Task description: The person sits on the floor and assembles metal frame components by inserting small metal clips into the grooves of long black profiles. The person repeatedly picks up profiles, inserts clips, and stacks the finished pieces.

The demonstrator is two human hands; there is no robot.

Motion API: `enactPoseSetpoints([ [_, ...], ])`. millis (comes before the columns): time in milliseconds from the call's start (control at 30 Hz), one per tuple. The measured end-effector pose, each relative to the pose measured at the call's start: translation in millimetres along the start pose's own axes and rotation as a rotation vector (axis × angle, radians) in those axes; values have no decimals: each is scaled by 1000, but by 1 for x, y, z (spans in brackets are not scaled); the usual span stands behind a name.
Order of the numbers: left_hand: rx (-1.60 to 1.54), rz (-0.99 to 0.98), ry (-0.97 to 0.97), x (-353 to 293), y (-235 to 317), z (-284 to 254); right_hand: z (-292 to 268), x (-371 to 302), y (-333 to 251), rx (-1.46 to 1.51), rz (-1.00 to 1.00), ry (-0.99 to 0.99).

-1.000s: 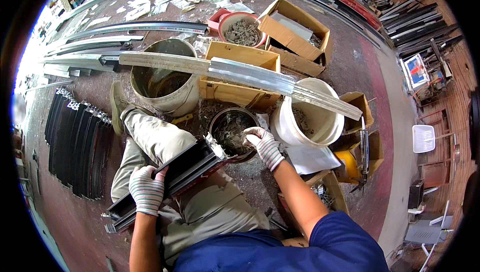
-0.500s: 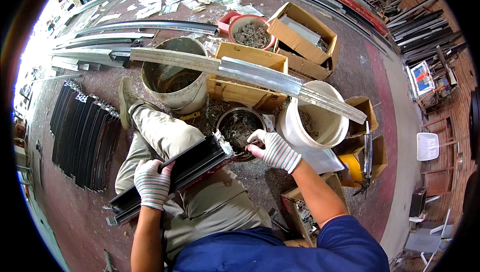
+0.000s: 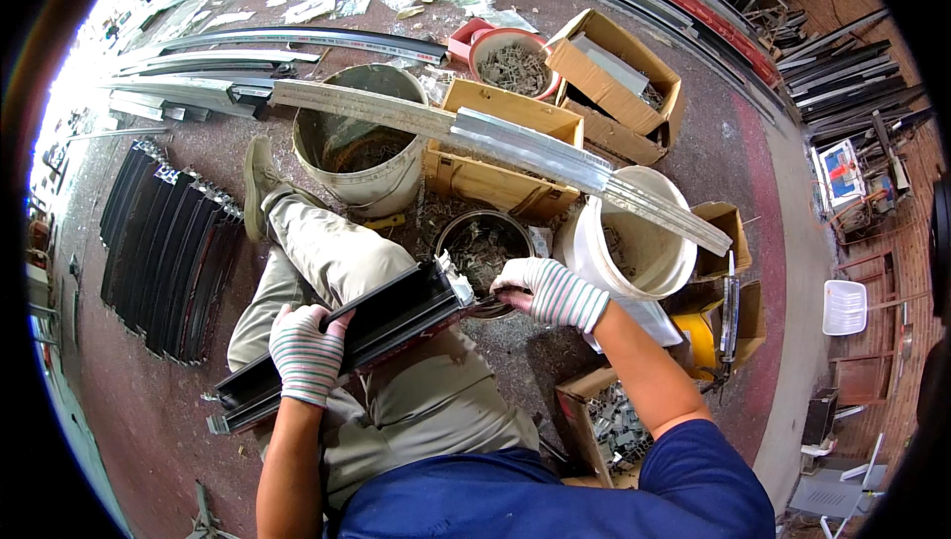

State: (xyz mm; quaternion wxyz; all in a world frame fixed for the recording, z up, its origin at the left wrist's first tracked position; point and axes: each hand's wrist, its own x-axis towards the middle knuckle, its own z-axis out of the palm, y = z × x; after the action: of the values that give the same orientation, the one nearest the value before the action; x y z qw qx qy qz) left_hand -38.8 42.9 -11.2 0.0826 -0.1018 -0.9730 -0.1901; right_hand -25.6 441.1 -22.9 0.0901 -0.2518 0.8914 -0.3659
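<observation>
A black metal channel profile [image 3: 381, 326] lies slantwise across my lap, its far end fitted with a pale silvery piece. My left hand [image 3: 307, 353], in a striped knit glove, is closed on the profile's near part, thumb over its edge. My right hand [image 3: 557, 293], gloved alike, is beside the profile's far end, over the near rim of a round tin [image 3: 530, 232] of small metal parts. Its fingers are drawn together; whatever they hold is too small or hidden to name.
Metal strips [image 3: 535, 151] lie across a wooden box [image 3: 495, 187], between a grey bucket [image 3: 381, 187] and a white bucket [image 3: 649, 262]. A carton of metal pieces [image 3: 578, 402] stands near my right elbow. Several black profiles [image 3: 163, 252] are stacked at left; a red bowl [image 3: 512, 63] sits farther off.
My right hand has shifted slightly right, its fingers now pointing left with the back of the glove up. My left hand keeps its hold, and the whole view has shifted a little.
</observation>
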Motion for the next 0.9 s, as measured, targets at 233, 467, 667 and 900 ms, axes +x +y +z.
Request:
enactPoseSetpoints([
  [233, 21, 9, -1, 1, 1, 0, -1, 4, -1, -28, -12, -48],
  [467, 2, 1, -28, 4, 3, -4, 18, 7, 21, 249, 86, -72],
  [667, 24, -66, -65, 7, 2, -3, 43, -7, -13, 206, 99, 230],
  [900, 47, -126, -167, 7, 0, -4, 66, -14, -16, 116, 27, 339],
])
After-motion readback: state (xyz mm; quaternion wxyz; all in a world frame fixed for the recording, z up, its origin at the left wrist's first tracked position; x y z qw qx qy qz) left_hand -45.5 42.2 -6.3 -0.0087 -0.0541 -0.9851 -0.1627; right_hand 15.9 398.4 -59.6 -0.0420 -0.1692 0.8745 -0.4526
